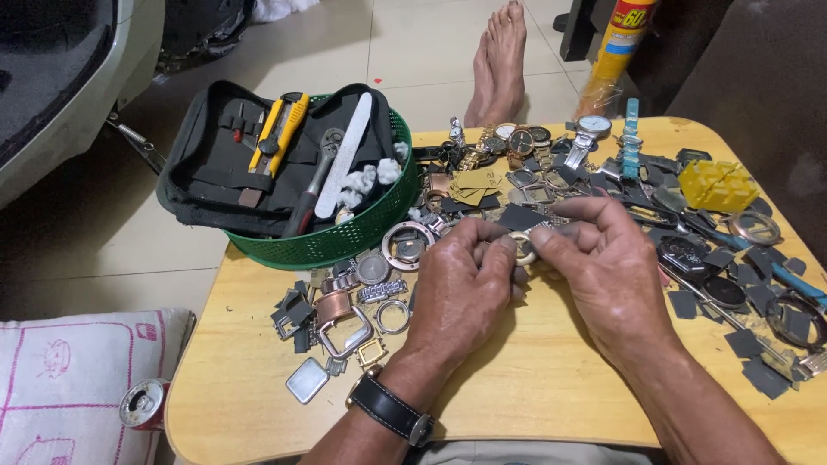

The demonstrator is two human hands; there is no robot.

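Right at the middle of the low, pale wooden table (534, 387), both hands meet over one small thing: a round, pale gold-toned metal ring, perhaps a watch bezel or case (523, 247). It sits pinched between them, above the bare wood and just in front of the heap of parts. The left hand (461, 293) comes in from the lower left, knuckles up, its thumb and forefinger closed on the ring's left side. The right hand (603, 271) comes in from the lower right, its fingertips (544, 236) closed on the ring's right and upper edge. So the ring lies between the two grips, at the tips of both, with neither hand clearly nearer. Being round, it has no long axis to speak of; how its face is turned I cannot tell, since the fingers hide most of it.

A black leather-strapped wristwatch (392, 406) sits on the left wrist. Beyond the hands, a scatter of watch cases, bracelets and dark grey square pads (758, 293) spreads across the far and right side of the table. Just left of the left hand lie loose silver and copper-toned watch frames (345, 323). At the table's far left corner stands a round green plastic basket (345, 241) holding a black tool pouch with a yellow utility knife (280, 129).
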